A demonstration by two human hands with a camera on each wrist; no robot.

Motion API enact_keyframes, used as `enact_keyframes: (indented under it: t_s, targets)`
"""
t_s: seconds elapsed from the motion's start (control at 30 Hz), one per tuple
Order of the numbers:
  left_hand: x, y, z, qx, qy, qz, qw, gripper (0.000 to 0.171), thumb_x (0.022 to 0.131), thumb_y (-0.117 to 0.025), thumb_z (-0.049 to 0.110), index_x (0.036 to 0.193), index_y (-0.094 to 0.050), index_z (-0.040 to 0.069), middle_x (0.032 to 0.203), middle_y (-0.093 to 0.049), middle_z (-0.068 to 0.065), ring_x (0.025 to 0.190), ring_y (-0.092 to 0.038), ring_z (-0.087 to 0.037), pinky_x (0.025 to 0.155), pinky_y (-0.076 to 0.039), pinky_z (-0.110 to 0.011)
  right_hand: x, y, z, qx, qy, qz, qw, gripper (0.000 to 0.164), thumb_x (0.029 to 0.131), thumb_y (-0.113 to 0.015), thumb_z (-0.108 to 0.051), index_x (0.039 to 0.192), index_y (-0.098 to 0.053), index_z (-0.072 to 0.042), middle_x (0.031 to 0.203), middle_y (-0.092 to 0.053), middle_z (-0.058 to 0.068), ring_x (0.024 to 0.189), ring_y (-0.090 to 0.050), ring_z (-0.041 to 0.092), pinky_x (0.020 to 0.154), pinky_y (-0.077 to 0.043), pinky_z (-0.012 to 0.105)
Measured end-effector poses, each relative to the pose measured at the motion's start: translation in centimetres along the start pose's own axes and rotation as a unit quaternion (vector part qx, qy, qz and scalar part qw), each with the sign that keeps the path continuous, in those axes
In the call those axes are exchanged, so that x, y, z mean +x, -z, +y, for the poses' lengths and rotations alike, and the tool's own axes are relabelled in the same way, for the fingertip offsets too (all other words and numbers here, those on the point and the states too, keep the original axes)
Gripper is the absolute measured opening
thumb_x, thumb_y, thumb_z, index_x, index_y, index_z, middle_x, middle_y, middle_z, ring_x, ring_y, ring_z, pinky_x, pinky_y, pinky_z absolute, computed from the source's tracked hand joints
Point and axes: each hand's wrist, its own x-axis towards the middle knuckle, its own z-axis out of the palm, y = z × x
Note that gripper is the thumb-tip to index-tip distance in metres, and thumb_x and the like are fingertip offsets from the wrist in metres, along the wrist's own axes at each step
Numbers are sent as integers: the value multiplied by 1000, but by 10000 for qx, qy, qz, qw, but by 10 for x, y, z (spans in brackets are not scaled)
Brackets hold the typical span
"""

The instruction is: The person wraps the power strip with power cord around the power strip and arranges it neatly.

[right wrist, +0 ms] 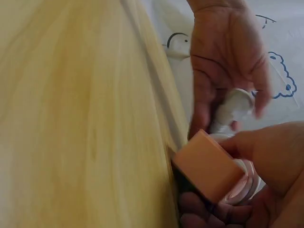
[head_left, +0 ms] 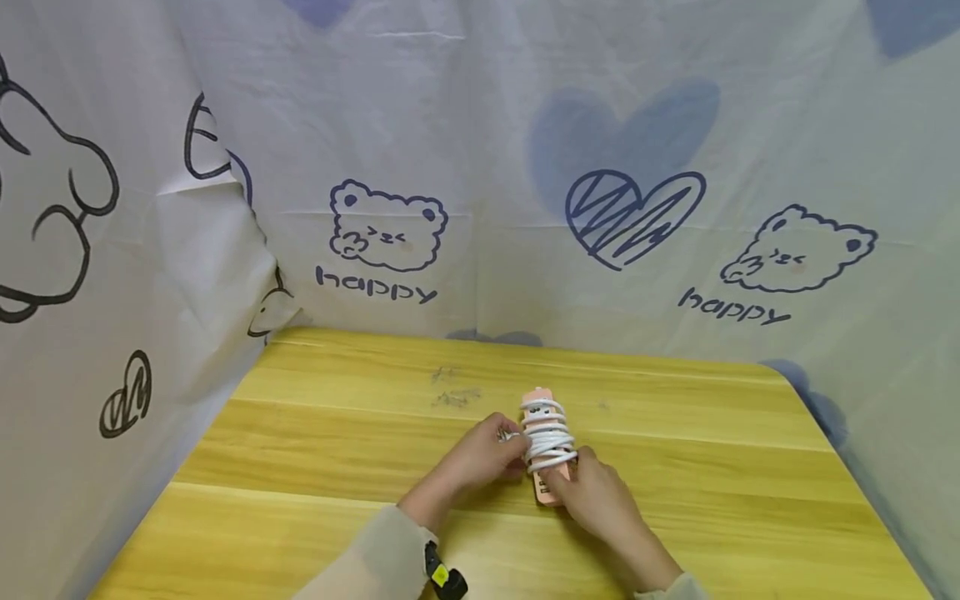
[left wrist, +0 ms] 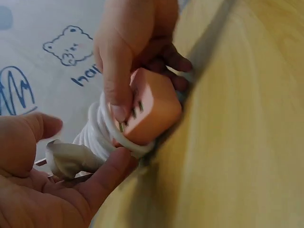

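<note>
A pink power strip (head_left: 551, 492) stands tilted over the wooden table, with its white cord (head_left: 550, 439) wound several times around it. My right hand (head_left: 600, 497) grips its near end, thumb on the face with the slots. My left hand (head_left: 483, 454) is at the strip's left side, cupped loosely around the white plug (left wrist: 71, 159). In the left wrist view its thumb stands apart from the plug, while a fingertip touches the cord. The right wrist view shows the plug (right wrist: 237, 104) between the left thumb and fingers. Some left fingertips are hidden.
The yellow wood-grain table (head_left: 337, 417) bears small grey marks (head_left: 456, 398) beyond the hands. White cloth (head_left: 510, 275) printed with bears and hearts hangs behind and at the sides. A black band with a yellow patch (head_left: 442, 575) is on the left sleeve.
</note>
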Motion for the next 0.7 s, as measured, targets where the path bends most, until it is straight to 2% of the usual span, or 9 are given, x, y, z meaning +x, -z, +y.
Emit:
enact_keyframes:
  t_s: [0.1, 0.2, 0.23, 0.3, 0.4, 0.5, 0.63, 0.7]
  targets:
    - [3, -2, -8, 42, 168, 5, 9999, 21, 108, -57, 15, 121, -54, -1, 109, -66, -18, 94, -71, -27, 82, -62, -41, 0, 2, 2, -386, -36, -66, 9992, 59, 95, -69, -57, 106, -63, 1, 80, -65, 9, 69, -59, 22, 54, -44, 41]
    - [6, -3, -14, 897, 106, 279, 9955, 18, 107, -59, 16, 118, -58, 2, 108, -67, -16, 93, -66, -24, 81, -57, -40, 1, 2, 2, -498, -87, -115, 9987, 60, 95, -69, -60, 107, -65, -1, 80, -65, 6, 69, -59, 21, 54, -42, 39]
    - [6, -3, -15, 1283, 55, 393, 9909, 18, 106, -60, 17, 117, -59, 3, 109, -67, -15, 94, -65, -25, 82, -55, -42, 2, 2, 2, -472, -76, -116, 9988, 60, 95, -69, -60, 110, -65, -2, 82, -65, 5, 71, -59, 21, 55, -42, 39]
    - [7, -4, -17, 2053, -65, 646, 9765, 18, 104, -62, 21, 114, -64, 6, 112, -68, -14, 101, -62, -31, 88, -51, -46, 3, 2, 3, -409, -39, -82, 9991, 61, 95, -69, -58, 116, -65, -1, 87, -66, 4, 75, -60, 20, 58, -44, 38]
    - [7, -4, -16, 2684, -85, 844, 9596, 21, 101, -65, 24, 115, -68, 9, 119, -69, -13, 114, -59, -40, 98, -45, -59, 4, 2, 4, -264, 13, -8, 9997, 63, 95, -72, -54, 126, -63, -1, 93, -65, 3, 82, -59, 19, 63, -45, 37]
    - [6, -4, -15, 2850, -61, 870, 9546, 26, 98, -68, 25, 119, -70, 11, 121, -69, -13, 118, -57, -43, 99, -42, -64, 5, 4, 6, -125, 8, -72, 9999, 64, 95, -74, -50, 131, -62, 1, 93, -64, 3, 84, -58, 19, 65, -45, 36]
    - [5, -2, -14, 2761, -120, 843, 9574, 31, 96, -73, 26, 122, -69, 9, 121, -68, -13, 118, -57, -40, 96, -46, -57, 7, 9, 8, -15, 53, -246, 9997, 71, 94, -76, -50, 137, -60, 4, 94, -65, 4, 84, -59, 19, 68, -47, 36]
    - [4, -2, -15, 2800, -138, 870, 9560, 33, 95, -76, 29, 122, -70, 11, 122, -67, -13, 119, -55, -40, 95, -47, -55, 7, 12, 7, -24, 98, -266, 9996, 73, 93, -77, -50, 139, -60, 4, 97, -68, 3, 88, -61, 19, 71, -50, 38]
